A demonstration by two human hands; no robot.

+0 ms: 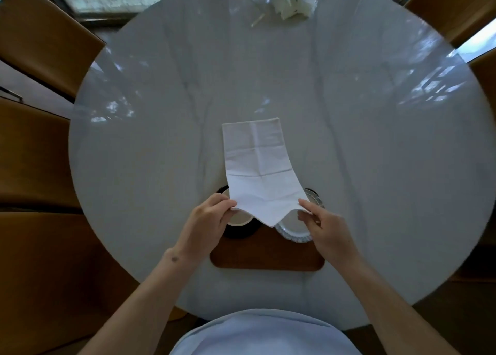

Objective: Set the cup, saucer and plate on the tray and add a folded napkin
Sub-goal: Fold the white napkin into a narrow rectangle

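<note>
A white napkin (256, 164) lies stretched out over the table, its near end lifted above the tray. My left hand (208, 221) pinches the napkin's near left corner and my right hand (326, 229) pinches its near right corner. A brown wooden tray (268, 255) sits at the table's near edge. On the tray's left stands a cup (240, 220) on a dark saucer (241, 232), partly hidden by my left hand and the napkin. On the tray's right lies a small plate with a silvery fluted rim (294, 232), partly covered too.
The round white table (375, 153) has crumpled white wrappers and clear plastic (290, 0) at its far edge, with a small stick (257, 20) beside them. Brown chairs (43, 37) stand around the table on the left and right.
</note>
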